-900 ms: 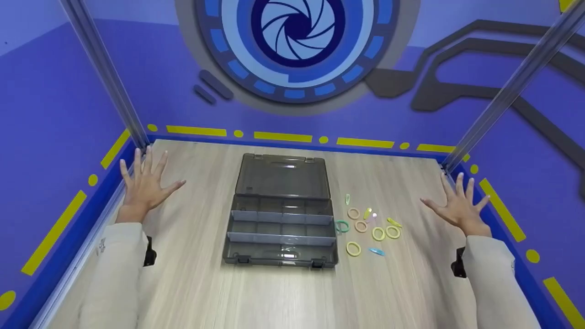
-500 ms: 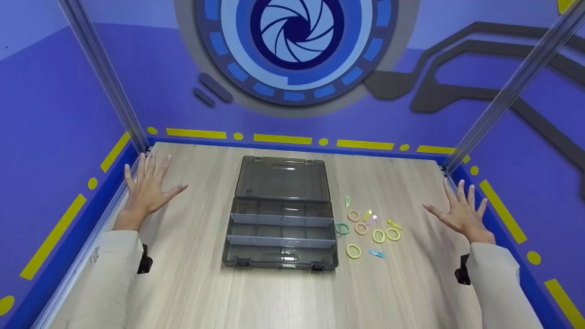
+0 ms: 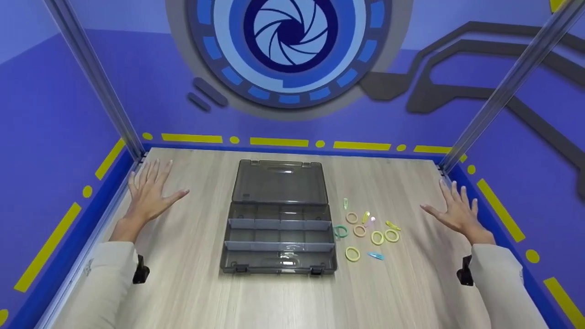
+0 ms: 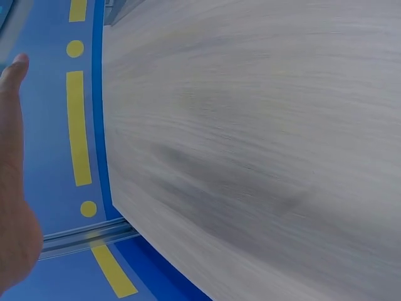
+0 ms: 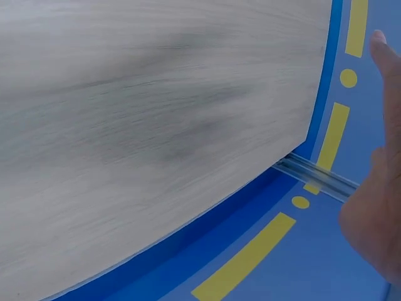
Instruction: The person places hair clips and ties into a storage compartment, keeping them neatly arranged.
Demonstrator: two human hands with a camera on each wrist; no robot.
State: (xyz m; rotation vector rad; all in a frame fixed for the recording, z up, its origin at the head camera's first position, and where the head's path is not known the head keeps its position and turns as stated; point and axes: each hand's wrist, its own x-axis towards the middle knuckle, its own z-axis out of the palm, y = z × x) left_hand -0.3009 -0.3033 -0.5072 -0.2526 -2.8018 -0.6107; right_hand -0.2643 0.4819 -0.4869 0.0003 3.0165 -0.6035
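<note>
Smoky translucent box (image 3: 279,213) — round bands (image 3: 359,236)

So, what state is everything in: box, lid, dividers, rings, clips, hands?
Storage box: open
Lid: swung back on the far side
Dividers: standing upright inside the box
Rings: lying loose on the table, right of the box
Clips: lying loose near the rings; too small to tell whether snapped shut
Left hand: fingers extended, holding nothing
Right hand: fingers extended, holding nothing
</note>
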